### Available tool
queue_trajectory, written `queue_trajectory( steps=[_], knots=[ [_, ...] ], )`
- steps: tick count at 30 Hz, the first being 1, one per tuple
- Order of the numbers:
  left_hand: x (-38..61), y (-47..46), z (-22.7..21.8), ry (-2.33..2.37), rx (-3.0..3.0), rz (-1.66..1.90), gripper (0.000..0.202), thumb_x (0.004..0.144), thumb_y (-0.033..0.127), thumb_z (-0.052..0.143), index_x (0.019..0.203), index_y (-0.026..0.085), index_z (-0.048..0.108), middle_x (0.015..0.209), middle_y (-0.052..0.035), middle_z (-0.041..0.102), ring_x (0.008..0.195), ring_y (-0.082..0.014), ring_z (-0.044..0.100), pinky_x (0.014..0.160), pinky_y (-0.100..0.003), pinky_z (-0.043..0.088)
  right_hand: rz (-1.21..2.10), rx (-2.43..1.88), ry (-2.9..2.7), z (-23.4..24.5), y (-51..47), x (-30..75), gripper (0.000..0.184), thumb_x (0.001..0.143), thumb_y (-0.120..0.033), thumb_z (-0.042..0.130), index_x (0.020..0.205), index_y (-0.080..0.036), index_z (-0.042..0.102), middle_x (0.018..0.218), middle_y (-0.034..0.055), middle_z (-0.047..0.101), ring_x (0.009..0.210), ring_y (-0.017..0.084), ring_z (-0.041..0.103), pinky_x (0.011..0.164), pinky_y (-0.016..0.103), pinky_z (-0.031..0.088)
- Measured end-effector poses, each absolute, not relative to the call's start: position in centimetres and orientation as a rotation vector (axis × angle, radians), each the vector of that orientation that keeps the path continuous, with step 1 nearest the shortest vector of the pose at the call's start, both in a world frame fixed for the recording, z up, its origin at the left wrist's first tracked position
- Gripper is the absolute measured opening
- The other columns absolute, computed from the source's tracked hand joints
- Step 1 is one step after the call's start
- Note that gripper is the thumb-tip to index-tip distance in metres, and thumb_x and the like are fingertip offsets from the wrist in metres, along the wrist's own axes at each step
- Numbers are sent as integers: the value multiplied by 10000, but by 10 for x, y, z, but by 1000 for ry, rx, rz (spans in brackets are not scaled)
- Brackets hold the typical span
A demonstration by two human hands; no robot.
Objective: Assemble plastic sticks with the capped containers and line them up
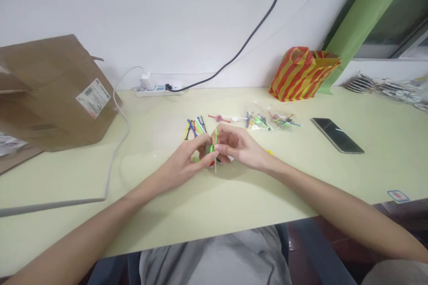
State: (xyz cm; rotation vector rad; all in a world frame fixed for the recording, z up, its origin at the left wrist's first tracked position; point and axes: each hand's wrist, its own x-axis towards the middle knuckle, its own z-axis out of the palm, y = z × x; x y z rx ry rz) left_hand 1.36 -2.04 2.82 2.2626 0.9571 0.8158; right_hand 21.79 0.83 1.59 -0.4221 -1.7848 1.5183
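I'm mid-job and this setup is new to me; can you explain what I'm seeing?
No machine: a person works bare-handed, seen from one head-worn camera facing forward and down. Over the table, the right hand pinches a green stick; the left hand meets it there, its grip hard to make out. Beyond lie coloured pieces and clear bags; a phone lies at right. A striped bag and power strip sit by the wall, a box at left.

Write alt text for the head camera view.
A person's left hand and right hand meet at a thin green stick over a pale table. Beyond lie small colourful pieces, clear bags and, to the right, a phone.
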Motion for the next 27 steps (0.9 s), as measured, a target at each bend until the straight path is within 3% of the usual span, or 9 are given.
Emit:
queue_trajectory(
  steps=[7,12,16,23,27],
  knots=[
    [16,-23,25,864,2282,902,260,1023,385,564,885,190,666,803,2,671,674,-116,564,643,-242,444,1668,-375,-1808,23,10,221,431,900,-557,725,836,-203,487,696,-21,621,511,81,491,474,213,395],
    [18,-25,22,910,2313,1000,322,997,399,594,768,175,618,727,1,662,632,-112,562,605,-234,433,1719,-329,-1777,17,14,220,416,889,-522,754,833,-193,505,693,-21,627,506,79,508,478,212,418],
    [15,-20,20,933,2271,1048,244,979,409,640,877,187,632,683,29,653,592,-102,560,584,-218,443,1581,-459,-1721,14,16,219,426,855,-526,787,845,-195,520,677,-44,588,496,77,496,460,211,414],
    [16,-17,14,992,2154,1112,203,979,360,649,1108,203,645,911,-16,714,775,-136,660,720,-263,534,1391,-584,-1795,17,17,224,411,876,-523,762,848,-194,518,650,-57,547,485,74,484,456,208,389],
    [13,-14,14,1017,2276,1100,157,965,334,657,1050,202,655,997,-41,697,859,-153,647,805,-303,542,1445,-596,-1806,15,16,224,411,886,-530,748,845,-194,515,639,-48,560,494,76,463,468,209,367]
  ],
)
